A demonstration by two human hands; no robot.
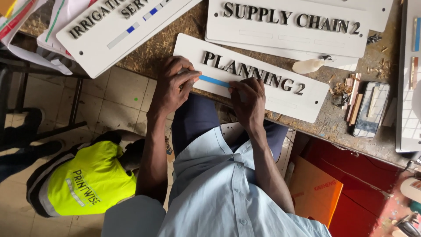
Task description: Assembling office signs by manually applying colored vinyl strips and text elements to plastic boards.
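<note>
A white rectangular sign plate (pixel 302 103) with raised dark letters lies tilted at the near edge of the workbench. A narrow blue strip (pixel 214 80) sits on its lower left part. My left hand (pixel 173 83) presses on the strip's left end with thumb and fingers curled. My right hand (pixel 249 102) rests on the plate's lower edge, fingertips at the strip's right end. Both forearms reach up from my light blue shirt.
Two more white lettered sign plates (pixel 118 30) (pixel 289 22) lie further back on the rough wooden bench (pixel 175 39). A small white glue bottle (pixel 309 66), wood scraps and a phone (pixel 372 109) sit right. A person in a yellow-green vest (pixel 90 180) crouches on the tiled floor at left. An orange box (pixel 313 191) stands under the bench.
</note>
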